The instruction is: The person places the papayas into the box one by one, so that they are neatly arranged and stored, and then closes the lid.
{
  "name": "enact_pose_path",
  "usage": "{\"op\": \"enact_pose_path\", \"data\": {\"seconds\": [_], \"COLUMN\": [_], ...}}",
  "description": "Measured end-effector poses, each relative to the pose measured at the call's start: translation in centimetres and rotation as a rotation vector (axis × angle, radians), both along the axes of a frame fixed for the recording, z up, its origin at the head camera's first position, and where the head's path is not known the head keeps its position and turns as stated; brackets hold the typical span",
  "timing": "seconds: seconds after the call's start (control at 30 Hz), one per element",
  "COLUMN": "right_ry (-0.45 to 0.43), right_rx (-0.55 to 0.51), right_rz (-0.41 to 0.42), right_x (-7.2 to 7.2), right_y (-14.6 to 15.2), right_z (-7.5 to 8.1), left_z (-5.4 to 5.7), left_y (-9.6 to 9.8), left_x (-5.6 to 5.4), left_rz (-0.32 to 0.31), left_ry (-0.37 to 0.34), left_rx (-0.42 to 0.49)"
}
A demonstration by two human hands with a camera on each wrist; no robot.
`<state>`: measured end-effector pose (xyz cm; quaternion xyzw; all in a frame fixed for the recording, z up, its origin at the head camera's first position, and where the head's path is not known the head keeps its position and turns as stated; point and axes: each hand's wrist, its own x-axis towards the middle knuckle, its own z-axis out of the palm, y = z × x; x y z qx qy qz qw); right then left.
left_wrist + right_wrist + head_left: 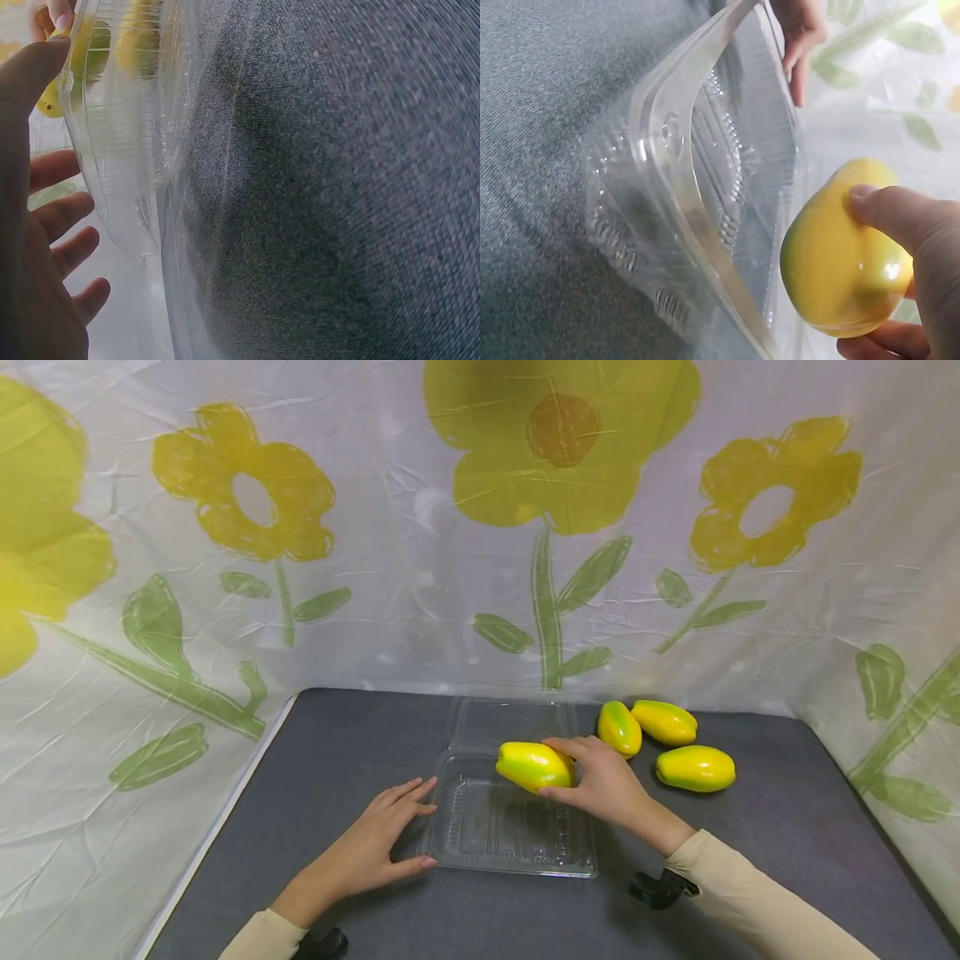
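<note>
My right hand [602, 777] grips a glossy yellow-green mango [534, 766] between thumb and fingers, over a clear plastic clamshell container [517, 865]. In the right wrist view, the thumb lies across the side of the mango [840, 255], beside the container's rim [649, 142]. The container's lid [513, 722] is folded back, away from me. At the container's left edge is my left hand [375, 843], its fingers spread and loosely extended. The left wrist view shows the thumb tip of the left hand [45, 247] right at the container's rim [79, 142].
Three more mangoes lie on the dark grey table [787, 860] to the right: one upright-looking [619, 729], one behind [664, 722] and one nearer me [696, 768]. A white curtain [390, 568] printed with yellow flowers encloses the table's back and sides.
</note>
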<state>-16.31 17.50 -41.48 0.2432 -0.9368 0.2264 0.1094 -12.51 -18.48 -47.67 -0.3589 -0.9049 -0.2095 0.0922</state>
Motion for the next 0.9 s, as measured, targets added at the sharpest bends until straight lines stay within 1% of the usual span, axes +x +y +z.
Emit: {"op": "enact_pose_path", "data": {"seconds": [0.23, 0.4, 0.57, 0.8, 0.9], "right_ry": [-0.048, -0.055, -0.078, -0.074, -0.074], "right_rx": [-0.034, -0.05, -0.059, -0.067, -0.081], "right_rz": [0.014, 0.03, 0.024, 0.007, 0.005], "right_x": [-0.2, -0.4, -0.5, -0.6, -0.5], "right_y": [-0.8, -1.5, -2.0, -2.9, -3.3], "right_z": [-0.1, -0.2, -0.6, -1.0, -1.2], "left_z": [0.1, 0.0, 0.1, 0.3, 0.4], "left_y": [-0.1, 0.0, 0.0, 0.1, 0.2], "left_x": [0.1, 0.1, 0.0, 0.2, 0.3], "left_rz": [0.008, 0.011, 0.013, 0.01, 0.01], "left_ry": [-0.023, -0.029, -0.037, -0.008, -0.016], "left_rx": [-0.009, -0.006, -0.006, -0.013, -0.009]}}
